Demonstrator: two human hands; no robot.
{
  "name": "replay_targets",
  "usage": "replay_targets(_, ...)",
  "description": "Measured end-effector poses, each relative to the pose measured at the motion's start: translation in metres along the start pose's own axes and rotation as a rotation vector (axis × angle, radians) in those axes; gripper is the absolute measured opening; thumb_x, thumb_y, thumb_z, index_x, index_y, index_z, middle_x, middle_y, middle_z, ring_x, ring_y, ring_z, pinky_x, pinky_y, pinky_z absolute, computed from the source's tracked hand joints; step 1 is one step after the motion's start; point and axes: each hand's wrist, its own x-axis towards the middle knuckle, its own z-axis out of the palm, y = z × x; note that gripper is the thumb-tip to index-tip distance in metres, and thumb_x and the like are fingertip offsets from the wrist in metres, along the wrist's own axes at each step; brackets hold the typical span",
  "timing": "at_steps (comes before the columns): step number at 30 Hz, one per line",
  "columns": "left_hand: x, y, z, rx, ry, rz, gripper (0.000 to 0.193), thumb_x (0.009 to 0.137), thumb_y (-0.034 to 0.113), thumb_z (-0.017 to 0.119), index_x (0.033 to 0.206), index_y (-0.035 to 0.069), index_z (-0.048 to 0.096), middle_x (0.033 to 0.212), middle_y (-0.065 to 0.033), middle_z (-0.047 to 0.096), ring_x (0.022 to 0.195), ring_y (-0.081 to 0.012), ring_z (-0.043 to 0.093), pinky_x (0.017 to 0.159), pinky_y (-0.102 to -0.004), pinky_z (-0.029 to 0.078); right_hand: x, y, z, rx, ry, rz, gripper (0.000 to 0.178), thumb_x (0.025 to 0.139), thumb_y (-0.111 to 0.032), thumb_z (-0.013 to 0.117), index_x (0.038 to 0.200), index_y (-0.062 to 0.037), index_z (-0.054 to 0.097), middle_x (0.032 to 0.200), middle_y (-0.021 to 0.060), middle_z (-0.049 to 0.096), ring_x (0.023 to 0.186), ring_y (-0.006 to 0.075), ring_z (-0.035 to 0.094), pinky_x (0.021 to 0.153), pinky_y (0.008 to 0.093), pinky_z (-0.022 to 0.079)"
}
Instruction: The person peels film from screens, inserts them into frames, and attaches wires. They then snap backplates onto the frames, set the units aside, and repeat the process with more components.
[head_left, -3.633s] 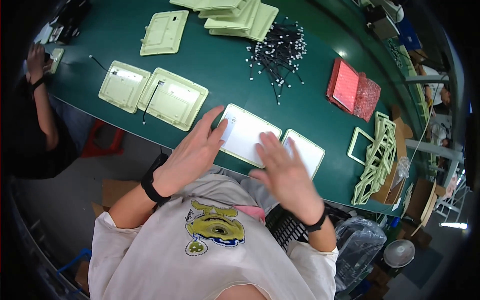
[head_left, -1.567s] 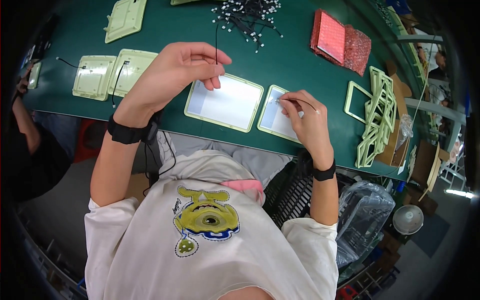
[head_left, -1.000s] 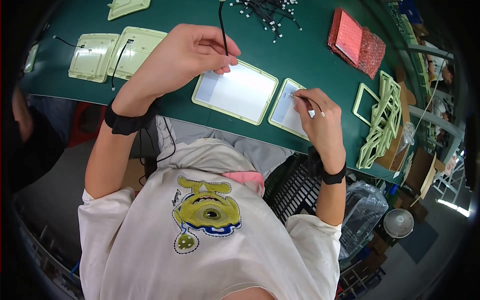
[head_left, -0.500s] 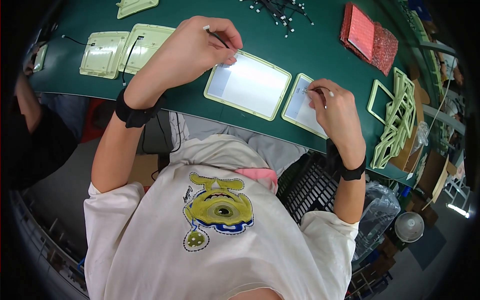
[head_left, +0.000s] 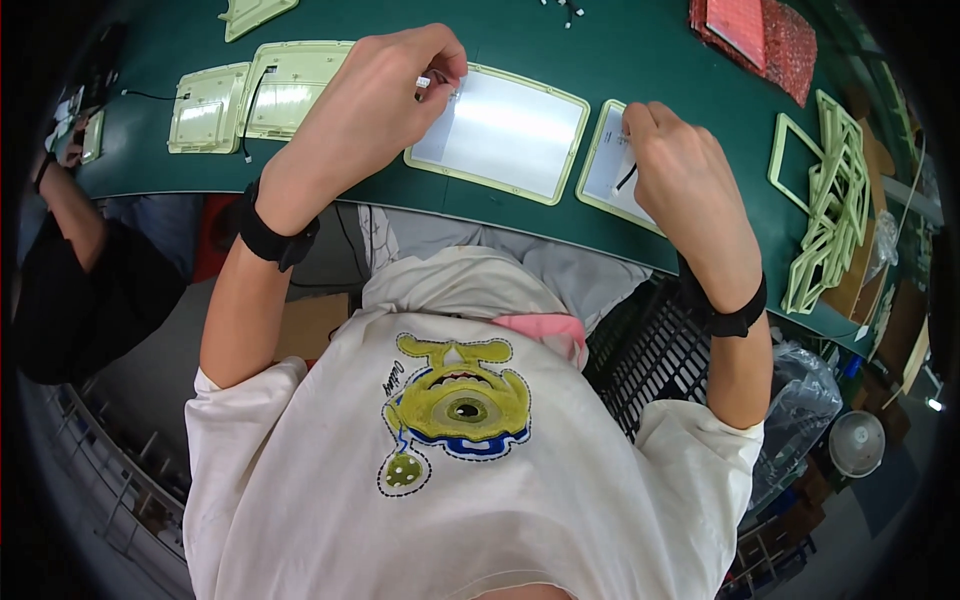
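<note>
A small white connector end of a thin black wire [head_left: 428,82] is being pinched between the thumb and forefinger of the left hand [head_left: 375,110], right at the upper left corner of the large pale-green rectangular plastic panel with a white face [head_left: 505,130]. The panel is lying flat on the dark green table top [head_left: 640,50], near its front edge. The right hand [head_left: 685,185] is being held closed over the smaller pale-green framed panel [head_left: 610,160] just beside the large one — a short black wire [head_left: 627,178] is being gripped in its curled fingers. Black wristbands are being worn on both wrists. Further left, two more pale-green panels [head_left: 255,95] with black leads are lying side by side. A stack of pale-green open rectangular frames [head_left: 830,200] is resting at the right end of the table, and a red flat packet [head_left: 750,25] is lying at the far edge. Another person's arm in a black sleeve [head_left: 75,280] is being seen at the far left.
</note>
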Motion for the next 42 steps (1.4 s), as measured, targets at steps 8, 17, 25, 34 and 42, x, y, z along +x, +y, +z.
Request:
replay_targets(8, -0.005, -0.006, 0.007, 0.050, 0.050, 0.097, 0.012, 0.094, -0.005, 0.067, 0.105, -0.002, 0.066, 0.099, -0.0197, 0.073, 0.089, -0.0379, 0.073, 0.076, -0.0408, 0.059, 0.004, 0.008, 0.000, 0.054, -0.005, -0.023, 0.021, 0.078, 0.015, 0.060, 0.098, 0.0068, 0.061, 0.095, 0.0252, 0.070, 0.085, 0.0449, 0.069, 0.077, 0.0514, 0.056)
replay_targets(17, -0.008, -0.011, 0.010, 0.166, 0.062, 0.162, 0.018, 0.092, -0.008, 0.069, 0.108, -0.001, 0.064, 0.101, -0.0174, 0.072, 0.092, -0.0361, 0.073, 0.079, -0.0412, 0.058, 0.003, 0.010, 0.001, 0.093, 0.016, -0.056, 0.023, 0.079, 0.015, 0.059, 0.100, 0.0076, 0.064, 0.092, 0.0259, 0.071, 0.085, 0.0448, 0.069, 0.077, 0.0504, 0.056)
replay_targets(25, -0.009, -0.007, 0.013, 0.235, 0.050, 0.148, 0.017, 0.094, -0.008, 0.070, 0.108, 0.000, 0.062, 0.099, -0.0139, 0.070, 0.091, -0.0327, 0.073, 0.081, -0.0382, 0.059, 0.004, 0.013, 0.004, 0.097, 0.035, -0.032, 0.021, 0.080, 0.014, 0.059, 0.099, 0.0074, 0.064, 0.092, 0.0253, 0.072, 0.086, 0.0440, 0.070, 0.079, 0.0493, 0.057)
replay_targets(34, -0.002, 0.002, 0.009, 0.243, -0.032, 0.087, 0.018, 0.094, -0.008, 0.069, 0.109, -0.001, 0.062, 0.101, -0.0165, 0.071, 0.093, -0.0347, 0.073, 0.081, -0.0388, 0.058, 0.000, 0.013, 0.006, 0.095, 0.037, -0.031, 0.019, 0.082, 0.013, 0.059, 0.099, 0.0070, 0.064, 0.092, 0.0254, 0.072, 0.086, 0.0437, 0.070, 0.079, 0.0492, 0.057)
replay_targets(42, -0.001, -0.004, 0.011, 0.269, -0.036, 0.086, 0.019, 0.094, -0.008, 0.068, 0.111, -0.002, 0.062, 0.102, -0.0185, 0.072, 0.094, -0.0360, 0.073, 0.082, -0.0407, 0.058, 0.001, 0.007, 0.005, 0.041, 0.043, -0.035, 0.019, 0.081, 0.013, 0.059, 0.100, 0.0067, 0.063, 0.094, 0.0252, 0.071, 0.087, 0.0446, 0.069, 0.079, 0.0505, 0.057)
